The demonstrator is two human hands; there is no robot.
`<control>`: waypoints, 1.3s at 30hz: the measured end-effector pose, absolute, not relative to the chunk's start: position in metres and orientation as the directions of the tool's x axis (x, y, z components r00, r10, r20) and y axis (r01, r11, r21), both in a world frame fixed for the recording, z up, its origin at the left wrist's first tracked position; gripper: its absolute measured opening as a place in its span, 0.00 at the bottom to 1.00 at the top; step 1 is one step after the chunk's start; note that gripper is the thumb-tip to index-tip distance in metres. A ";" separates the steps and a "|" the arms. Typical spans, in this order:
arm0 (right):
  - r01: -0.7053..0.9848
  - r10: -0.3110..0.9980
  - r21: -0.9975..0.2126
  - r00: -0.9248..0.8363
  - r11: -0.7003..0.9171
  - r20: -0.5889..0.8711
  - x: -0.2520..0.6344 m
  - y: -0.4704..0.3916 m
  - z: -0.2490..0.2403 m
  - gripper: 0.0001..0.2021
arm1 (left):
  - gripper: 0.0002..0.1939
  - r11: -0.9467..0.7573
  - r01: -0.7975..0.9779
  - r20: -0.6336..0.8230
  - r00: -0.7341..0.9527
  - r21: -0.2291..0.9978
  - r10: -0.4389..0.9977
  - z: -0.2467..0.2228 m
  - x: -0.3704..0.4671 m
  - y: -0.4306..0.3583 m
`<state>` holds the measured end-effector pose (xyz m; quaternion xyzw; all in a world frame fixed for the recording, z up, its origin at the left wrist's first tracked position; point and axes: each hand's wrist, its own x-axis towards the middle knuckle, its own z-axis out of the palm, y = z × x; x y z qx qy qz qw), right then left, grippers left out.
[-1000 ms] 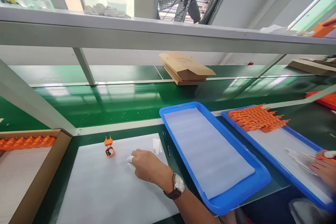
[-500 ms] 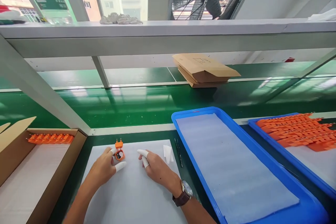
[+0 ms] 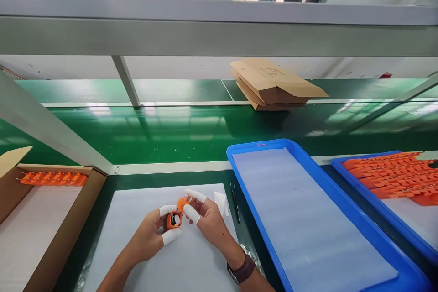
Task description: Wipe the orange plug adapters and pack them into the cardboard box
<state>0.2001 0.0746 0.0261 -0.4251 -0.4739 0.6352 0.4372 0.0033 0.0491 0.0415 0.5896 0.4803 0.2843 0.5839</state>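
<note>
My left hand (image 3: 150, 235), with white finger covers on thumb and index finger, grips a small orange charger housing (image 3: 174, 220). Its open side faces me and shows a dark and a white part inside. Between the covered thumb and index finger of my right hand (image 3: 208, 219) is an orange plug cap (image 3: 182, 203). The cap sits just above the housing; whether the two are joined is too small to tell. Both hands are over a white sheet (image 3: 137, 200) on the bench.
To the right stands a blue tray (image 3: 260, 146) lined with white sheet, then a second blue tray (image 3: 356, 182) with rows of orange parts (image 3: 393, 175). At left is a cardboard box (image 3: 78, 210) holding orange pieces (image 3: 53, 179). Tweezers (image 3: 235, 200) lie beside a white scrap (image 3: 221, 201).
My right hand has moved to the orange pieces and taken hold of the plug cap. My left hand has brought the housing right and nearer to me. The view has shifted somewhat.
</note>
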 end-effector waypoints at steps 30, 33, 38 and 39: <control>-0.015 0.964 -0.994 -0.248 -0.108 -0.101 0.187 0.068 0.009 0.18 | 0.23 -0.245 0.365 0.198 0.163 0.898 0.967 0.019 -0.009 0.041; -0.036 0.969 -0.993 -0.225 -0.115 -0.104 0.185 0.066 0.010 0.19 | 0.21 -0.149 0.288 0.093 0.200 0.946 0.975 0.027 -0.010 0.039; -0.066 0.971 -0.992 -0.223 -0.105 -0.087 0.184 0.064 0.014 0.17 | 0.18 -0.160 0.306 0.095 0.217 0.938 0.972 0.032 -0.008 0.037; -0.071 0.966 -0.991 -0.240 -0.116 -0.096 0.184 0.064 0.014 0.17 | 0.20 -0.200 0.333 0.133 0.214 0.921 0.968 0.030 -0.007 0.037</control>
